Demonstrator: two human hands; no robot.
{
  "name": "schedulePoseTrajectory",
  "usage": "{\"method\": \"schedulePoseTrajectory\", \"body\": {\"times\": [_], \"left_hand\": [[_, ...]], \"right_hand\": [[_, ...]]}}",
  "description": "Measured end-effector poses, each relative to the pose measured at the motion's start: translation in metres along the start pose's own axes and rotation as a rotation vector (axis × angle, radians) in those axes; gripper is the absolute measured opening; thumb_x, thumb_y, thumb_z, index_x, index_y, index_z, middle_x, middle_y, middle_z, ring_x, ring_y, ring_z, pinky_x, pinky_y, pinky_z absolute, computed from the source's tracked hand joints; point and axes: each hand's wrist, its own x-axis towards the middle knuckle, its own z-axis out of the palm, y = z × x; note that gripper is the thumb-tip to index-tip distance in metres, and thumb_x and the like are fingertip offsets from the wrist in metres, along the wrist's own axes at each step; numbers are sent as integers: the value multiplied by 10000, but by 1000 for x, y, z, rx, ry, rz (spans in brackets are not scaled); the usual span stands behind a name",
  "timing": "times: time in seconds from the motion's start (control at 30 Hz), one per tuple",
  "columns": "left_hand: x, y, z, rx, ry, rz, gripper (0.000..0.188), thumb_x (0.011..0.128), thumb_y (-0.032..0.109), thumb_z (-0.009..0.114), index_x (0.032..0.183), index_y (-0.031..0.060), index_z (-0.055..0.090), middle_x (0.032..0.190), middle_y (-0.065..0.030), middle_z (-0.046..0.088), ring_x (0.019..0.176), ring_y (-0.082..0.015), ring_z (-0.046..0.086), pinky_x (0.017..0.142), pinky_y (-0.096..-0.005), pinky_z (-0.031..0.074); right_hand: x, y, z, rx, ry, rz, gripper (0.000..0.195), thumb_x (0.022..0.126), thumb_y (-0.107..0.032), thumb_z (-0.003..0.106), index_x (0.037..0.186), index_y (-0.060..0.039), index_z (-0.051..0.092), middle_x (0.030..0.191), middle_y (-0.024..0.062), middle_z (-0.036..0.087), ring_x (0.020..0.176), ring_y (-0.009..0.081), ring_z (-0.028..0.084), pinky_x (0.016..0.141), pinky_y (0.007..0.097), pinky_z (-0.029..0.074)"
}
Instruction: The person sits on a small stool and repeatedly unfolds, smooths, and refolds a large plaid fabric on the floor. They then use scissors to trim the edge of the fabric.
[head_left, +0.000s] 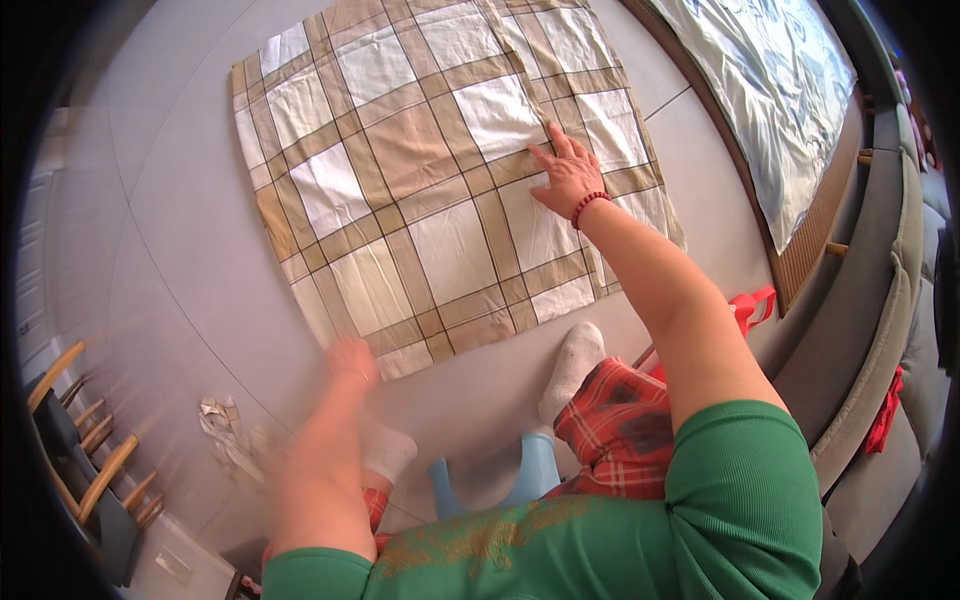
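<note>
A checked cloth in beige, white and brown lies folded in layers on the floor before me. My right hand, with a red bead bracelet at its wrist, rests on the cloth's right part, fingers spread, fingertips along a raised fold line. Down at the cloth's near left corner is my left hand. It is blurred, and its fingers are hard to make out, so whether it pinches the corner does not show. Faint wrinkles run over several of the pale squares.
A light blue plastic stool is under me, between my socked feet. To the right lie a woven mat with a pale printed cloth, and a grey sofa. Wooden chair legs and a crumpled cloth are at left.
</note>
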Motion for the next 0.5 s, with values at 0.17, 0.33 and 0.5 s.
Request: {"method": "schedulePoseTrajectory", "body": {"times": [0.17, 0.33, 0.5], "left_hand": [[2, -2, 2, -21, 12, 13, 533, 668, 379, 620, 1050, 42, 463, 1067, -120, 443, 1049, -244, 390, 892, -343, 307], [0, -1, 2, -23, 34, 0, 536, 669, 391, 615, 1052, 46, 465, 1074, -115, 447, 1051, -238, 392, 890, -338, 308], [-2, -1, -2, -8, 14, 1, 540, 669, 396, 613, 1056, 49, 467, 1074, -116, 452, 1053, -235, 393, 893, -336, 305]], "right_hand": [[27, 11, 15, 210, -45, 200, 536, 653, -340, 571, 1155, -187, 463, 1308, 86, 273, 1165, 287, 292, 958, 343, 259], [32, 11, 18, 287, 64, 154, 515, 671, -244, 527, 1167, -134, 440, 1255, 59, 350, 1132, 262, 335, 935, 331, 287], [33, 7, 16, 250, 73, 227, 507, 688, -176, 472, 1185, -100, 406, 1222, 51, 382, 1108, 249, 356, 924, 302, 295]]}}
